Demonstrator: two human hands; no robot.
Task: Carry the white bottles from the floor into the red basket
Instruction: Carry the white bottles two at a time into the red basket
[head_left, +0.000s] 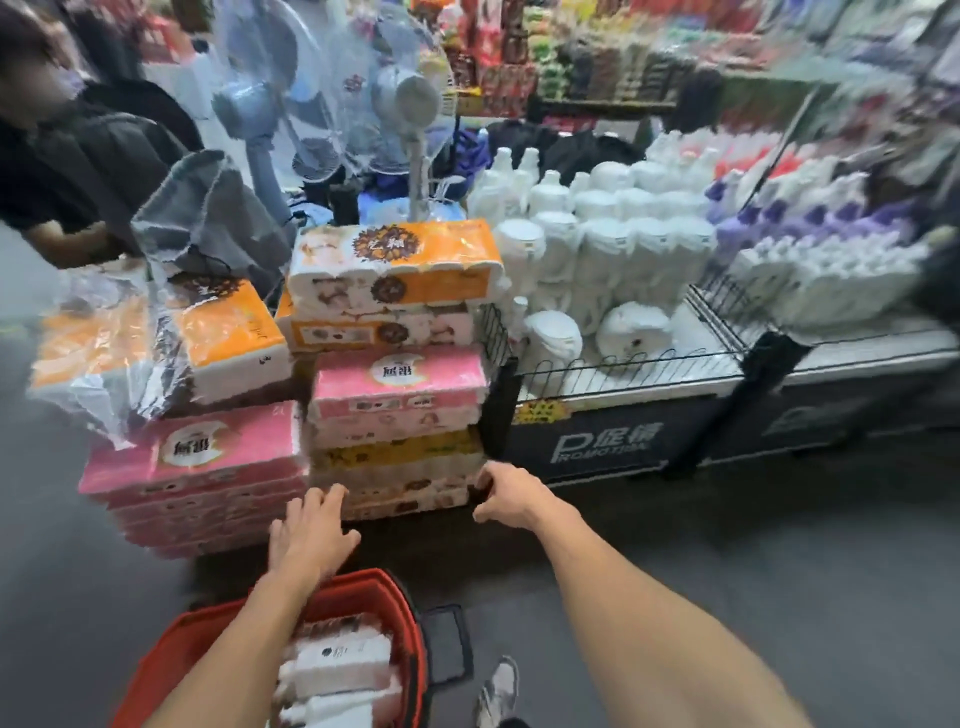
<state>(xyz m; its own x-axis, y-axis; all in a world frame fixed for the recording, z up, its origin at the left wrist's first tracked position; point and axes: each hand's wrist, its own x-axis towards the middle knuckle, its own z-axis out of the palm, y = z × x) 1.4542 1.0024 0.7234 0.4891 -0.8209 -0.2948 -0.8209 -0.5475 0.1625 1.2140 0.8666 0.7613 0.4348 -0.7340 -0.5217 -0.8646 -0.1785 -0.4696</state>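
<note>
Two bare forearms reached up from the bottom edge of the frame, over the red basket (174, 652) at lower left, which held white wrapped packs (348, 662); its black handle (449, 644) hung off the right side, next to a grey shoe (498, 691). At lower centre the left hand (311, 535) hovered past the basket's far rim with fingers spread and nothing in it, close to the stacked tissue packs (400, 395) in pink and orange wrappers. Just right of it, the right hand (511, 499) was palm down with fingers loosely curled, holding nothing, near the black corner post of the promotion stand (623, 441); whether it touched the post could not be told. The white bottles (613, 244) stood crowded behind the stand's wire rail at centre right, well apart from both hands, a few tipped over at the front. Purple-capped bottles (810, 218) sat further right. Wrapped standing fans (405, 98) rose at upper centre, and another person (62, 171) in dark clothes was at upper left.
</note>
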